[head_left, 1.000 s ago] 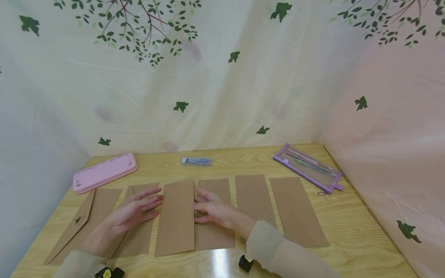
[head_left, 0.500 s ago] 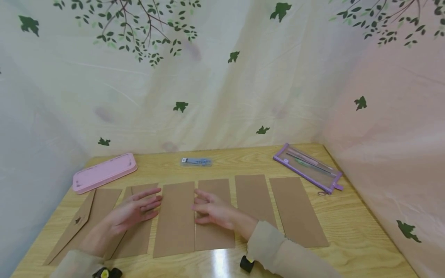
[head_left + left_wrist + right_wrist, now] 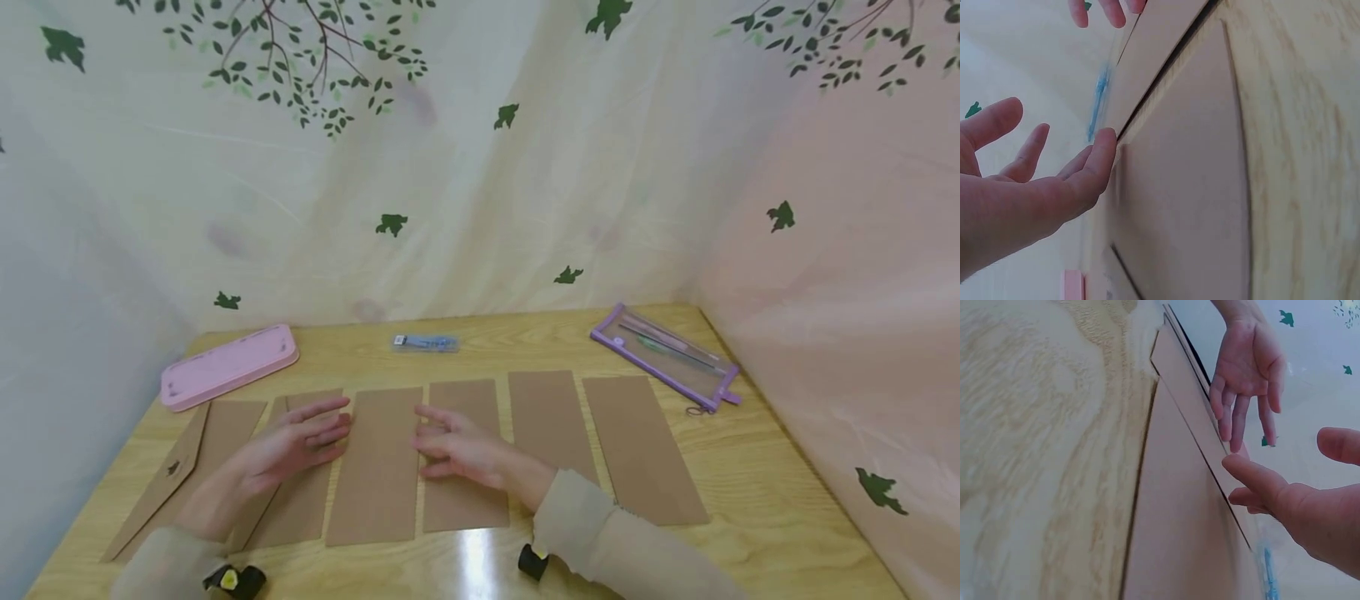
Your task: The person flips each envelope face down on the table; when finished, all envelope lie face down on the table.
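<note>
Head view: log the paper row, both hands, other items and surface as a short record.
Row: six flat brown paper pieces side by side; leftmost shows a flap
Left hand: fingers extended near the left edge of the third piece from left; contact unclear
Right hand: fingers extended at that piece's right edge; contact unclear
Other items: at the back, pink case left, blue item in clear packaging centre, purple-edged pouch right
Surface: wood-grain table
</note>
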`<state>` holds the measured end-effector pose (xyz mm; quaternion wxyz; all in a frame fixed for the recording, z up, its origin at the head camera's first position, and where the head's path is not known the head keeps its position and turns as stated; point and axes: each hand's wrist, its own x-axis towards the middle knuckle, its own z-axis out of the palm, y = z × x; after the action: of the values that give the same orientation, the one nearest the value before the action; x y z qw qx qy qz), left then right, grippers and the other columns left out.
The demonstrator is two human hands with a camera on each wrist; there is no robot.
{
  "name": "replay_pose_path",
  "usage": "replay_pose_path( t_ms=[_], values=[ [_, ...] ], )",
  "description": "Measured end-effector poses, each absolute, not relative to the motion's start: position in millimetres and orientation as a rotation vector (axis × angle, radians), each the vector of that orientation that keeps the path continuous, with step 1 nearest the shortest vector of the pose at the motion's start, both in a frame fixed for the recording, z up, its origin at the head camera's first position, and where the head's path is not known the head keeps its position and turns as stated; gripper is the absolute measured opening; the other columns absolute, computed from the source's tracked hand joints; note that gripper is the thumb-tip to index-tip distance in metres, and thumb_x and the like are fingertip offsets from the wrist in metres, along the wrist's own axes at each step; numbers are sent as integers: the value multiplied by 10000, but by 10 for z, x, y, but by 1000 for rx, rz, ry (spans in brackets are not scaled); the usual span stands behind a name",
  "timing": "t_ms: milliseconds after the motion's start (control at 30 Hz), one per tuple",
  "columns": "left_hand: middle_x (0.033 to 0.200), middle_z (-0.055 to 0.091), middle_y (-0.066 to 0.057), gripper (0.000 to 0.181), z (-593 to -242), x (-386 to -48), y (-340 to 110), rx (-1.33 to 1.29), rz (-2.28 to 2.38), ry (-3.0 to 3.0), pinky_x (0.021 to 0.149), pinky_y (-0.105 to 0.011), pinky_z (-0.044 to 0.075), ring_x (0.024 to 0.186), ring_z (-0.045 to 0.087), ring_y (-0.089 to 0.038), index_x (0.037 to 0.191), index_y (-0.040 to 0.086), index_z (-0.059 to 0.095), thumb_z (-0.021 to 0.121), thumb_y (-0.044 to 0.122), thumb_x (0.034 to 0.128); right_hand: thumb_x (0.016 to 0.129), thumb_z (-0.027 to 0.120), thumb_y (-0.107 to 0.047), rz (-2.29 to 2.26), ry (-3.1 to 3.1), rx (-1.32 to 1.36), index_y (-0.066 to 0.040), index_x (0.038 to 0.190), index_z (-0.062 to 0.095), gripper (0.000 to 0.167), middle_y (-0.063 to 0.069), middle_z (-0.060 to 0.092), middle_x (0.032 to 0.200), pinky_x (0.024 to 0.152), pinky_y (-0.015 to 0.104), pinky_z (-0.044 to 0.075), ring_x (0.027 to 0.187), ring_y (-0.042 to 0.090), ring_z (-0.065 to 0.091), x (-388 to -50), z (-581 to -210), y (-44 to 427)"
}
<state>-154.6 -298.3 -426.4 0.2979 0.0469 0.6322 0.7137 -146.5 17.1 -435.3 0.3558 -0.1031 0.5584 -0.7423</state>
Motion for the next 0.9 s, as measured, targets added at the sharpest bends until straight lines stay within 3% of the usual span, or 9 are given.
replay_pose_path(
  t_ms=[167, 367, 467, 600, 700, 900],
  values=[
    [1521, 405, -65, 473, -4118, -1487, -3175, 162, 1834, 1825, 1090, -436, 439, 1312, 497, -139, 1549, 111, 390, 475, 197, 1092, 1016, 583, -101, -1914, 1448, -294, -26, 1606, 208, 703, 276, 213, 1622, 1068, 555, 432, 1458, 408, 309, -1499, -4306, 187],
    [1359, 561, 194, 409, -3952, -1363, -3675, 245, 1786, 2064, 955, -307, 538, 1199, 570, -5, 1493, 117, 471, 472, 105, 1085, 1027, 569, -96, -1907, 1464, -371, -46, 1600, 251, 658, 253, 236, 1623, 1076, 541, 427, 1455, 418, 309, -1545, -4247, 146],
    [1335, 543, 269, 416, -3938, -1301, -3920, 260, 1680, 2210, 911, -262, 548, 1168, 563, 48, 1500, 133, 460, 472, 107, 1084, 1028, 572, -89, -1911, 1458, -395, -62, 1594, 284, 635, 235, 255, 1623, 1078, 520, 433, 1458, 394, 319, -1565, -4207, 51],
    [1381, 555, 86, 468, -3951, -1251, -4105, 184, 1474, 2400, 868, -288, 568, 1120, 596, 20, 1505, 19, 409, 516, 172, 1076, 1025, 569, -65, -1935, 1451, -417, -52, 1587, 293, 626, 227, 264, 1623, 1071, 470, 455, 1456, 388, 328, -1556, -4178, -153],
    [1409, 542, -171, 540, -4017, -1231, -4161, 148, 1401, 2443, 836, -325, 581, 1082, 646, -66, 1501, -78, 351, 534, 191, 1071, 1017, 560, -33, -1959, 1436, -409, -29, 1586, 278, 636, 247, 271, 1613, 1058, 450, 471, 1432, 414, 358, -1520, -4206, -335],
    [1472, 428, -332, 622, -4187, -1231, -4122, 59, 1473, 2387, 881, -320, 575, 1095, 647, -73, 1517, -106, 300, 567, 217, 1058, 986, 573, -12, -1987, 1315, -327, -11, 1593, 239, 693, 305, 287, 1578, 1077, 498, 442, 1395, 393, 412, -1480, -4332, -674]
  ],
)
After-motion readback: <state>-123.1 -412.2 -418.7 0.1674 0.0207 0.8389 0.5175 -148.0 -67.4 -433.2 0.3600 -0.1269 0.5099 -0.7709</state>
